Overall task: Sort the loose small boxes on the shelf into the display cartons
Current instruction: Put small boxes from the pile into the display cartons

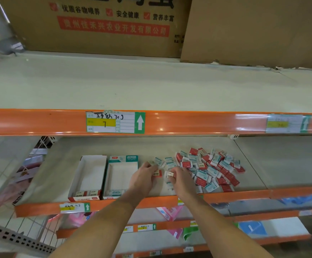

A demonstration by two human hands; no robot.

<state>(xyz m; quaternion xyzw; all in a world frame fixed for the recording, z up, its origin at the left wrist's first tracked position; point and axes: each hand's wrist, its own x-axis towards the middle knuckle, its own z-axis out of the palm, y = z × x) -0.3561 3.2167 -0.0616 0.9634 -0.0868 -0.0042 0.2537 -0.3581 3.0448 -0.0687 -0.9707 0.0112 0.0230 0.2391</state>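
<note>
Small boxes (210, 168) pinched by both curled hands, left hand (143, 176), right hand (181, 176)

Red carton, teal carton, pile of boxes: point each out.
red carton (88, 172), head view, white inner floor
teal carton (122, 158), head view, back panel
pile of boxes (212, 168), head view, middle

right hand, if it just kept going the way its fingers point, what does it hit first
Judging by the forearm, the right hand points up and slightly left in the picture, already pinching a small box. Straight on, it would probably first meet the loose teal boxes just beyond; depth is uncertain.
</note>
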